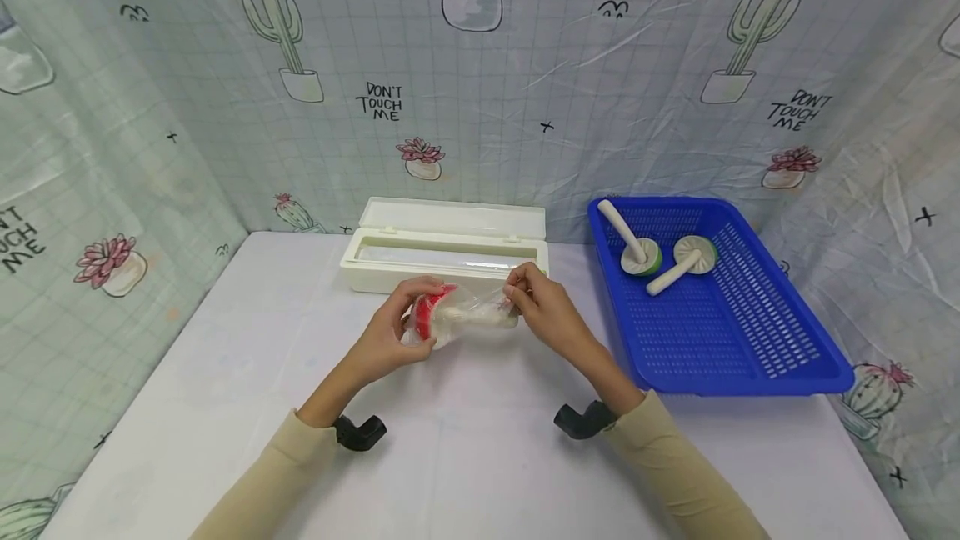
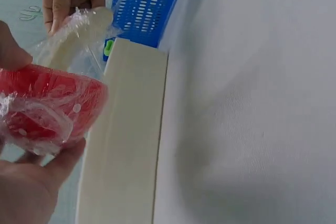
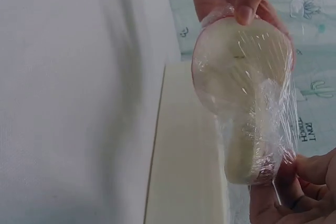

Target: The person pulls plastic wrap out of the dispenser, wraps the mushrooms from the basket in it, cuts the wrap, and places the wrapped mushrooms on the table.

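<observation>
A tool with a round red head and a pale cream handle (image 3: 241, 156) is wrapped in clear cling film (image 3: 278, 124). Fingers and thumb of my left hand (image 1: 390, 330) grip its red head (image 2: 58, 98) from opposite sides. At the handle end, my right hand (image 1: 549, 307) pinches the film between thumb and fingertips. The handle points toward the right hand, and the film lies wrinkled along it. Both hands are up over the table, just in front of a white cling film dispenser (image 1: 382, 277), its lid raised at the back.
A blue perforated basket (image 1: 720, 348) stands on the right of the white table (image 1: 465, 457). Inside it lie two similar tools with green-edged heads, one handle (image 1: 618, 223) leaning on the rim. Behind hangs a patterned curtain (image 1: 525, 107). Black mounts (image 1: 360, 433) sit at both wrists.
</observation>
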{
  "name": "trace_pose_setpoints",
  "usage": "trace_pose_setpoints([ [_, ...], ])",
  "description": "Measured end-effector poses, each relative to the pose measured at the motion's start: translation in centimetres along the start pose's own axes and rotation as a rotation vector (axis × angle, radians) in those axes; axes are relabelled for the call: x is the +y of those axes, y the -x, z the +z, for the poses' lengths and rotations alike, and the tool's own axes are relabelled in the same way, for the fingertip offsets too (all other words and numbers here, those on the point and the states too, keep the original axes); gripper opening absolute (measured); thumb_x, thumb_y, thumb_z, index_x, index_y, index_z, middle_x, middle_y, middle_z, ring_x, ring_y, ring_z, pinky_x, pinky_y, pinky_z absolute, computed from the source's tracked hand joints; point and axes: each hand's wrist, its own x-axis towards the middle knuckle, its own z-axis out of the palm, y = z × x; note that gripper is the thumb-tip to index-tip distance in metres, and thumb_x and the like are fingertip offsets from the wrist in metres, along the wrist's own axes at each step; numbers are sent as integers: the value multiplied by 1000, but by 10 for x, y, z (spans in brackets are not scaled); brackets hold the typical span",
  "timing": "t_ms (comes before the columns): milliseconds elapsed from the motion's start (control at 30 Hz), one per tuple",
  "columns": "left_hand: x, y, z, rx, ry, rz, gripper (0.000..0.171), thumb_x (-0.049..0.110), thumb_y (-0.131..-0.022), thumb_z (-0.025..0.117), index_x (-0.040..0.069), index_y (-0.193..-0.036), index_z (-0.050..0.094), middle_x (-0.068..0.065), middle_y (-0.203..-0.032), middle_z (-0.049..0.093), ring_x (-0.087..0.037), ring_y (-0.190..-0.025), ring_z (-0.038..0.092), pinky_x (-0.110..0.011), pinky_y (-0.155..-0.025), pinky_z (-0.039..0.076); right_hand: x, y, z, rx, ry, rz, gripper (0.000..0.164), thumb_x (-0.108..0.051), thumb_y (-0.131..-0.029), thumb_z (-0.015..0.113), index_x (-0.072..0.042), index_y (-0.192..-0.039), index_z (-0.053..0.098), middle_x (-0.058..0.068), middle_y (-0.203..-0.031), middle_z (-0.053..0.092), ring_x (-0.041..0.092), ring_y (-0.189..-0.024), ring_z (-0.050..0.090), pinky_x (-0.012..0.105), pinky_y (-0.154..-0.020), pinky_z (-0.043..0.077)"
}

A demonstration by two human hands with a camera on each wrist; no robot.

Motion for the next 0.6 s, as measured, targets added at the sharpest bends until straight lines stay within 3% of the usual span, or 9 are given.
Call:
trace_pose_setpoints([
  [133,-3,1,-2,-83,-78,176,68,-22,-70,72,12,-128,58,-10,-148,43,-26,-142,37,-29,-111,43,1,0,3,-53,6,26,6,-10,-106,54,-5,-109,54,8,-87,62,18,-78,61,30,-66,50],
  [267,-3,0,1,-69,-179,242,65,-23,-67,75,15,-117,62,-9,-142,47,-25,-141,37,-28,-107,46,3,0,7,-48,-27,26,6,-9,-106,52,-4,-110,51,10,-91,59,20,-84,61,28,-69,47],
  [433,-4,0,6,-37,-200,246,58,-21,-67,82,10,-111,61,-15,-140,46,-30,-136,41,-30,-104,50,3,2,13,10,-80,60,7,-9,-107,52,-5,-112,52,9,-91,57,20,-81,57,26,-67,44],
  [600,-3,2,5,-68,-53,172,47,-14,-69,86,7,-105,66,-16,-137,44,-31,-129,44,-40,-90,58,4,3,19,97,-127,92,7,-11,-106,54,-6,-109,54,5,-88,55,17,-75,50,24,-64,41],
])
